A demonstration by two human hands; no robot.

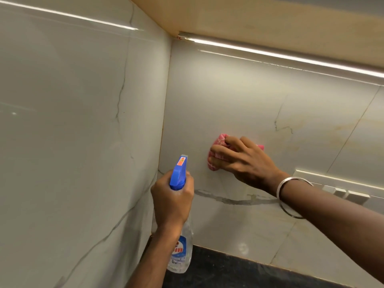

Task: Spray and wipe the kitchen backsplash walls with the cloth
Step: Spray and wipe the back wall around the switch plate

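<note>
My left hand [171, 201] grips the neck of a clear spray bottle [181, 250] with a blue trigger head [179, 172], its nozzle turned toward the corner of the walls. My right hand [239, 157] holds a bunched pink cloth [219, 142] against the back backsplash wall [239, 96], fingers curled over the cloth. A silver bangle circles my right wrist. The left backsplash wall [72, 132] is glossy marble-look tile with grey veins.
A wooden cabinet underside [270, 15] with a lit LED strip [291, 57] runs above. A white switch plate [345, 188] sits on the back wall behind my right forearm. The dark countertop [239, 271] lies below.
</note>
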